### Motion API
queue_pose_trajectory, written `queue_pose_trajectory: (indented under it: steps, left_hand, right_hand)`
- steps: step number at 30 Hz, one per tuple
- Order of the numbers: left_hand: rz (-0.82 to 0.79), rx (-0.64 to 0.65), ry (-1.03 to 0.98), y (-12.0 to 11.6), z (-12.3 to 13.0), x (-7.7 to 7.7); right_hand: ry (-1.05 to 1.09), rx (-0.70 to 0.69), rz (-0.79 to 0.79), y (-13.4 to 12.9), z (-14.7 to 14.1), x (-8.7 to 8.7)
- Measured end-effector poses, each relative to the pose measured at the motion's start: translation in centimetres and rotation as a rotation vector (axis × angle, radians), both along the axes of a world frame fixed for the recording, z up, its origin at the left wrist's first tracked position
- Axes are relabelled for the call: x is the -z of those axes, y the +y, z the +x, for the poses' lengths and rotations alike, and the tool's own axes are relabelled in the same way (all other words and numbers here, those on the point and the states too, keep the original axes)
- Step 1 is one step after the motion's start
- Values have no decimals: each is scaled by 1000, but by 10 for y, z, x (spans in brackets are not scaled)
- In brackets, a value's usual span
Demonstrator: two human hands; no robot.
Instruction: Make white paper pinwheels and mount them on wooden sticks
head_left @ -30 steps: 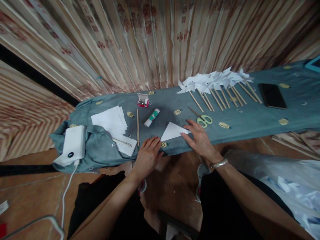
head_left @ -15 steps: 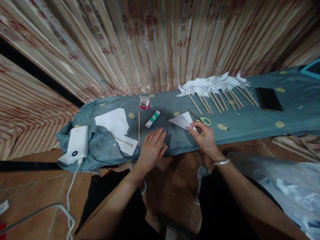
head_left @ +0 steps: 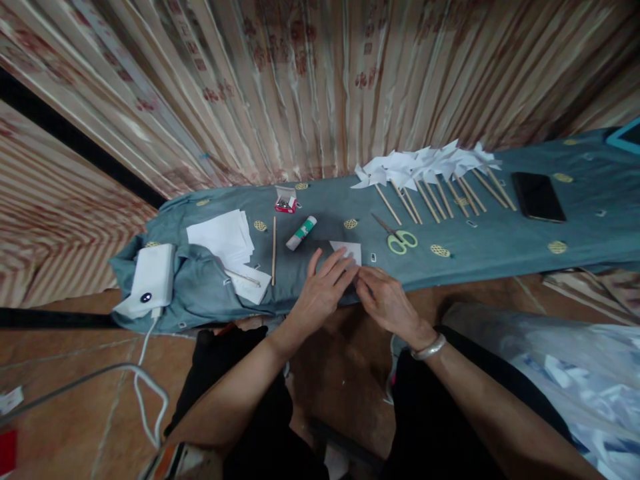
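Observation:
A folded piece of white paper [head_left: 353, 251] lies at the front edge of the cloth-covered table, partly hidden under my fingers. My left hand [head_left: 324, 285] rests over its near left part, fingers stretched out and a little spread. At the paper's near right corner, the curled fingers of my right hand [head_left: 384, 300] pinch its edge; the fingertips are partly hidden. Green-handled scissors [head_left: 399, 239] lie just beyond my right hand. A glue stick [head_left: 301, 233] and a thin wooden stick [head_left: 274, 251] sit to the left of the paper.
Paper pinwheels [head_left: 417, 170] on sticks lie in a row at the back, beside a black phone [head_left: 538, 197]. A small red box [head_left: 285, 200] stands open. Paper sheets [head_left: 220, 233], a pen [head_left: 243, 277] and a white power bank [head_left: 153, 277] occupy the left.
My right hand has brought the paper left and nearer, away from the scissors. My left hand has moved right onto the paper, so both hands now meet there.

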State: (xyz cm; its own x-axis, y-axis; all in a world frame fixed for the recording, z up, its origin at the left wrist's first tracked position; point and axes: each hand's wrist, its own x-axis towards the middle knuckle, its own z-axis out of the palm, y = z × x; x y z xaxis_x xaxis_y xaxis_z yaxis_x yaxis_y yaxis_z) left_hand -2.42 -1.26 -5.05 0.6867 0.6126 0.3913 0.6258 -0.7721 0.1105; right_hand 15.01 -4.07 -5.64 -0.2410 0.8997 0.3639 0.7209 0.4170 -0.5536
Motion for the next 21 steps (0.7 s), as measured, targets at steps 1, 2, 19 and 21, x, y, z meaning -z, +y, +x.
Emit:
queue_pose_trajectory:
  steps: [1, 2, 19, 21]
  left_hand:
    - [-4, -7, -2, 1, -1, 2]
    - [-8, -20, -9, 2, -2, 2]
    - [-111, 14, -67, 7, -26, 11]
    - [-160, 12, -70, 5, -29, 10]
  right_hand:
    - [26, -3, -12, -1, 0, 1]
    - [52, -7, -25, -2, 0, 2]
    - [-115, -31, 32, 6, 20, 3]
    - [-94, -64, -10, 8, 23, 3]
